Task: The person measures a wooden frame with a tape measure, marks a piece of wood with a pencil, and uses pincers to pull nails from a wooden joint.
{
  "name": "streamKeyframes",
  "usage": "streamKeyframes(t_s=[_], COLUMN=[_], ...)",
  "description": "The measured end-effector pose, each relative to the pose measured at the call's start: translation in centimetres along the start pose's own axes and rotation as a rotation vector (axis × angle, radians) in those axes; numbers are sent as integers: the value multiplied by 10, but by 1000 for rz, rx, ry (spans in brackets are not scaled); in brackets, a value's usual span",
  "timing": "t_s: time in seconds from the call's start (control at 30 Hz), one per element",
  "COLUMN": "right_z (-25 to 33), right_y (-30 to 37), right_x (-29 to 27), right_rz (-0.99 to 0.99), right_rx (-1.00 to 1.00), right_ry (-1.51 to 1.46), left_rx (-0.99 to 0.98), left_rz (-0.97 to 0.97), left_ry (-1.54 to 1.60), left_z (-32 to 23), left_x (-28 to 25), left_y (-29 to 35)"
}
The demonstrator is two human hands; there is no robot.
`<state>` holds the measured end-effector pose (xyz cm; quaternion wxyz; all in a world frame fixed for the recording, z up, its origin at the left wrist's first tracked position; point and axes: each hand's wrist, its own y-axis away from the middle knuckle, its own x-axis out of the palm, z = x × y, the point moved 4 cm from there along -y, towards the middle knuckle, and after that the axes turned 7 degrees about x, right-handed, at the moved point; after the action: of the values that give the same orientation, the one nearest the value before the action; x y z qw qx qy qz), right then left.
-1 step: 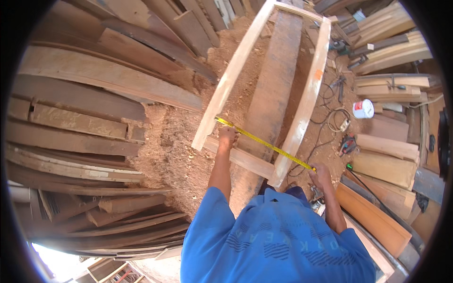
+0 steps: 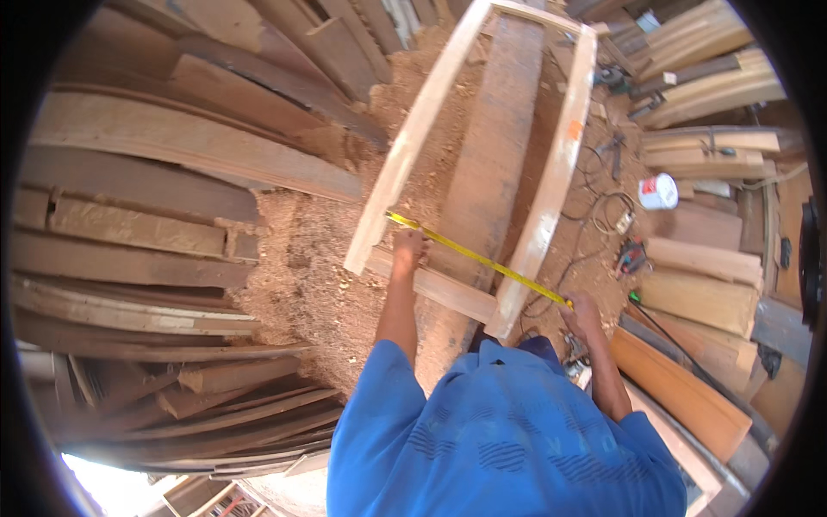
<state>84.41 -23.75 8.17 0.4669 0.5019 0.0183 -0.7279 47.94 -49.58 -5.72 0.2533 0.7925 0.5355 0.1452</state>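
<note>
Bright daylight, soft shadows, sharp centre, fisheye bending, black rim

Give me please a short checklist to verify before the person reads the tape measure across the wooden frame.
1. Tape measure stretched between both hands: ok, it runs in a straight line with no sag.
2. Left hand pins the tape end near the left rail: ok.
3. Right hand holds the other end past the right rail: ok.
4. Tape square to the rails: not ok, it crosses the wooden frame at a slant.
5. Tape hook seated on the rail edge: cannot tell, too small.
6. Frame lying flat on the sawdust: cannot tell.
</note>
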Motion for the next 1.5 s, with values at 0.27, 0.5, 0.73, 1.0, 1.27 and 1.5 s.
streamKeyframes(t_s=[0.27,0.5,0.73,1.0,1.27,1.5], right_z=[10,3,4,10,-46,-100], right_y=[-15,-18,-21,-20,11,23], right_x=[8,13,10,18,20,24], right_rz=[-3,-34,-12,49,-34,66], right_rx=[4,18,36,-118,350,609], right_ry=[112,71,73,-47,-357,-280], left_rx=[-74,-68,-80,36,-96,-191], left_rz=[-14,-18,-3,8,-975,-589], left_ry=[68,73,75,2,-1059,817], left_z=[1,4,5,-11,15,104], left_x=[-12,-9,-10,-26,-171,-150], left_y=[0,-3,-4,16,79,26])
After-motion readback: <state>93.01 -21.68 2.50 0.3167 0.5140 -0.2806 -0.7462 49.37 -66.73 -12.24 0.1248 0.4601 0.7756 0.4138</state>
